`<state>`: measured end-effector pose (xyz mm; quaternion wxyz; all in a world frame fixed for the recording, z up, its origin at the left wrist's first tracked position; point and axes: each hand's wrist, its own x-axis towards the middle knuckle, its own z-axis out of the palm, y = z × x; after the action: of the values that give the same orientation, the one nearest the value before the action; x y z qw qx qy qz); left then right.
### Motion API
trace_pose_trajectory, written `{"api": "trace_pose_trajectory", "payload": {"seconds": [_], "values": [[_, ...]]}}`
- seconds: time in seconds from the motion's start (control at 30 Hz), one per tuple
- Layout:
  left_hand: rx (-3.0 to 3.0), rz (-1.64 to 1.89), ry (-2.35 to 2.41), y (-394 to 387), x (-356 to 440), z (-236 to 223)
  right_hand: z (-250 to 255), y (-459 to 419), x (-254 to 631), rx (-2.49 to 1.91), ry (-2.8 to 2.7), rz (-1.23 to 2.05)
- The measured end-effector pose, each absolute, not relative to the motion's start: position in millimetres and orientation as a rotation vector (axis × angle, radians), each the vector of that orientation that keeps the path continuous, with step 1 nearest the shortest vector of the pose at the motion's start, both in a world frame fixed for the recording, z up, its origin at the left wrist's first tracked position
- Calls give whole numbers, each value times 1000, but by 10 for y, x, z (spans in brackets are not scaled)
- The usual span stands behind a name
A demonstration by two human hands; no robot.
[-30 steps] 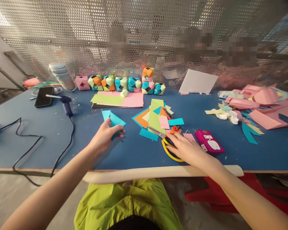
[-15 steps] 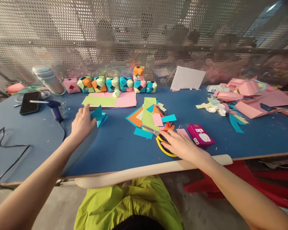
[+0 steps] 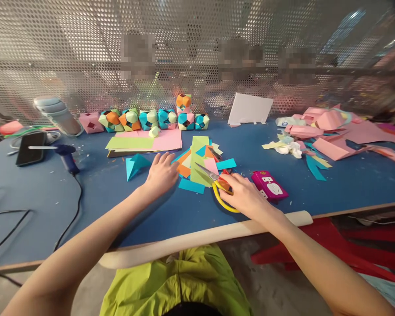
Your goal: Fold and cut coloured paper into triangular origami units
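Note:
My right hand [image 3: 244, 195] is closed on the yellow handles of a pair of scissors [image 3: 217, 186], whose blades point up-left over a heap of cut paper pieces [image 3: 199, 164] in green, orange, pink and blue. My left hand [image 3: 162, 173] lies open on the blue table [image 3: 125, 202], fingers stretched toward the left edge of that heap. A folded blue paper piece [image 3: 134, 164] lies on the table just left of my left hand, free of it.
A row of folded paper cubes [image 3: 148, 118] lines the mesh wall, with green and pink sheets [image 3: 145, 141] in front. A magenta box [image 3: 269, 185] sits right of the scissors. A glue gun [image 3: 66, 156], phone [image 3: 31, 142] and cables lie left; pink scraps [image 3: 335, 131] right.
My left hand carried the folded blue piece left, set it down, let go and moved right to the paper heap. My right hand closed on the scissor handles and tilted the blades up.

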<state>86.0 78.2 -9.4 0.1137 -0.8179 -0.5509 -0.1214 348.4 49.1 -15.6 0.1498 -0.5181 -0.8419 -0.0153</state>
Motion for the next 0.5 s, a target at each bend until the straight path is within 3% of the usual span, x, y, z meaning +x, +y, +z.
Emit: {"api": "trace_pose_trajectory", "payload": {"seconds": [0.2, 0.5], "values": [[-2453, -287, -1642, 936, 890, -167, -207, 580, 3566, -1596, -2425, -94], [-2156, -125, -1644, 828, -212, -304, -294, 605, 3606, -1597, -2516, -282]]}}
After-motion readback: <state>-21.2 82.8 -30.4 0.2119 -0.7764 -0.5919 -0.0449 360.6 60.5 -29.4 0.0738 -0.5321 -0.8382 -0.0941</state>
